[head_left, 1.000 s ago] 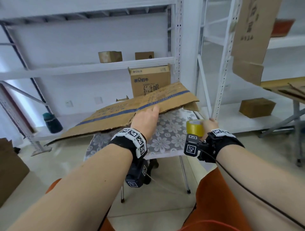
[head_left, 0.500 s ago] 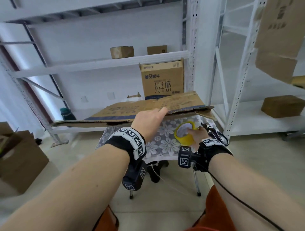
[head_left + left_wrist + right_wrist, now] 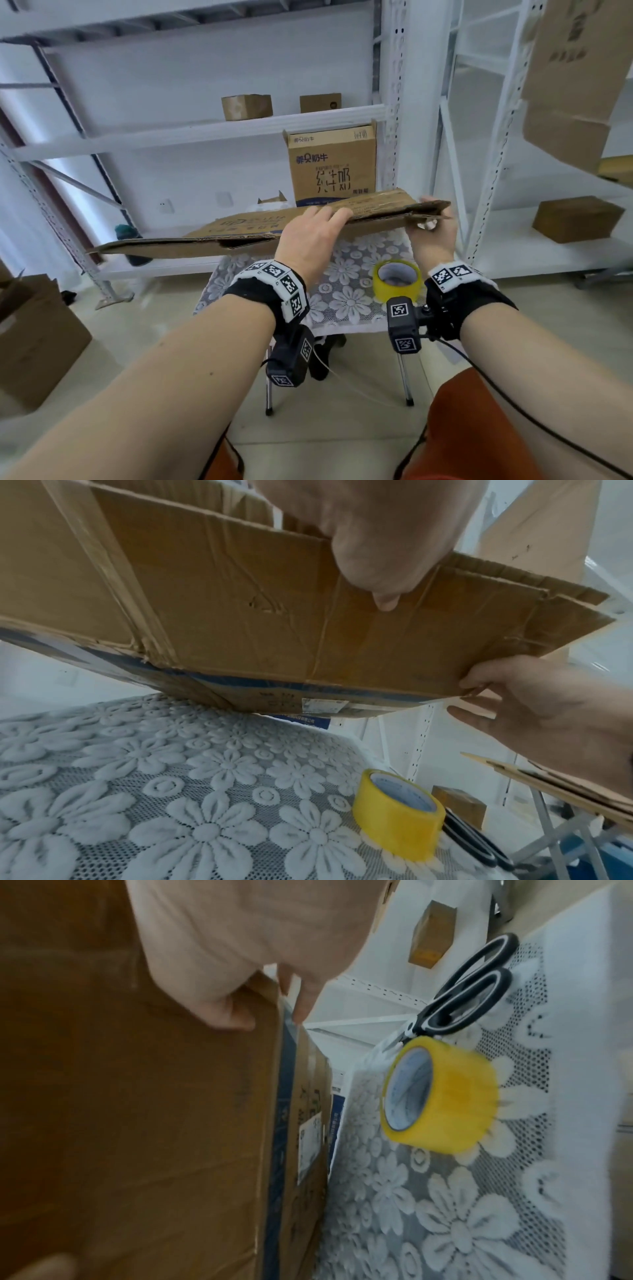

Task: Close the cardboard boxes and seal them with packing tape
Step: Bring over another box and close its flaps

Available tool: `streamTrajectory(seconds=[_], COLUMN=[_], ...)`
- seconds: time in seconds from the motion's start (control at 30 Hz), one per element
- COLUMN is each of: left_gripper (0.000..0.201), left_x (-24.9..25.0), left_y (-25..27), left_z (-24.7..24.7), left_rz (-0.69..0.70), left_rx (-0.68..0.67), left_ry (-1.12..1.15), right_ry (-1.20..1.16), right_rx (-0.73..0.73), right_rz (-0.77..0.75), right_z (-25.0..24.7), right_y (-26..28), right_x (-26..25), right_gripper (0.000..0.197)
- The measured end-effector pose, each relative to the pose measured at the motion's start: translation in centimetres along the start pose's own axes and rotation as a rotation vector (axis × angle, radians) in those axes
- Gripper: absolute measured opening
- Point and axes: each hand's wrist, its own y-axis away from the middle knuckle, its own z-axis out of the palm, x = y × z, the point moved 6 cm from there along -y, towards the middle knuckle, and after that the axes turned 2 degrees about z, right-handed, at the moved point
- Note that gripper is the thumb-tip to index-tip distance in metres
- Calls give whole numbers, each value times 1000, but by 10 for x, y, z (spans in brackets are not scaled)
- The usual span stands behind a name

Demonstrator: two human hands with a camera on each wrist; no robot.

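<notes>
- Both hands hold a flattened cardboard box (image 3: pixel 260 233) above the small table (image 3: pixel 346 308).
- Left hand (image 3: pixel 308 236) grips the box's near edge, fingers laid over the top face and thumb (image 3: pixel 385 599) pressed against the underside.
- Right hand (image 3: pixel 433 233) pinches the box's right-hand end, thumb beneath and fingers (image 3: pixel 474 681) curled round the corrugated edge.
- Flattened, the box lies roughly level, reaching well out past the table's left side; a blue stripe runs along its underside.
- Beneath the box's right end, a roll of yellow packing tape (image 3: pixel 397 281) sits on the table's white flower-pattern lace cloth (image 3: pixel 171 791), apart from both hands.
- Black-handled scissors (image 3: pixel 469 988) lie just beside the tape, on the side away from the box.
- Behind the table stands white metal shelving (image 3: pixel 205 128); a printed carton (image 3: pixel 332 164) is upright on its lower shelf, and two small brown boxes (image 3: pixel 246 107) sit on the shelf above.
- Left of the table, a brown box (image 3: pixel 34 339) rests on the floor.
</notes>
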Motion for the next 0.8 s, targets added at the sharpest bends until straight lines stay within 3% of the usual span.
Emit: streamTrajectory(seconds=[0.17, 0.3, 0.47, 0.6, 0.7, 0.8], left_gripper=[53, 76, 93, 96, 101, 105], left_x=[-12, -22, -43, -86, -111, -125], left_y=[-10, -19, -13, -5, -4, -11], left_z=[-22, -43, -45, -42, -47, -56], left_rz=[-2, -113, -223, -547, -710, -704], left_rx=[199, 406, 305, 46, 52, 102], left_ry=[-64, -60, -74, -2, 108, 68], right_ry=[57, -60, -187, -269, -329, -384], right_rx=[-236, -223, -194, -173, -138, -101], right_rz=[-57, -27, 67, 126, 144, 156], right_z=[2, 10, 27, 35, 36, 34], right_y=[4, -1, -14, -25, -26, -30], right_x=[-40, -66, -87, -97, -106, -113], right_gripper=[39, 37, 28, 25, 20, 16])
